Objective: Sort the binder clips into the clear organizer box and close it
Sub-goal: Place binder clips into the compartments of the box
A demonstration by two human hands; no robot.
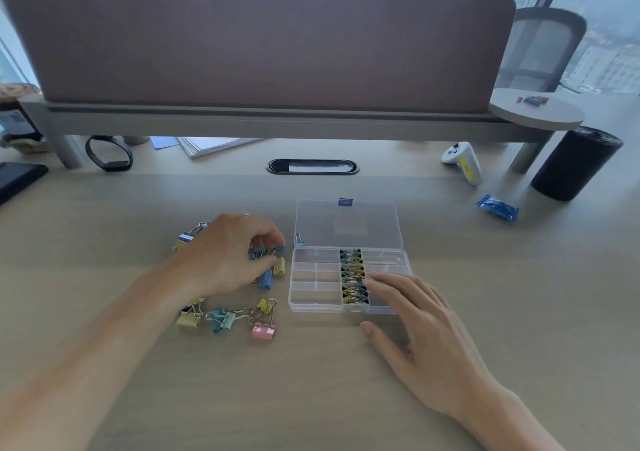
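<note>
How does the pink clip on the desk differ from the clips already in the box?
The pink clip is larger and lies loose on the desk; the boxed clips are smaller, dark and yellow, packed in one middle column. Both have wire handles.

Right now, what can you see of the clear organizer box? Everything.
The clear organizer box is see-through plastic, lying flat on the desk with its lid swung open flat behind it, a blue latch at the lid's far edge. Dividers split it into small compartments; only the middle column holds binder clips, and the left ones look empty. The fingers of the right hand rest on its right side.
</note>
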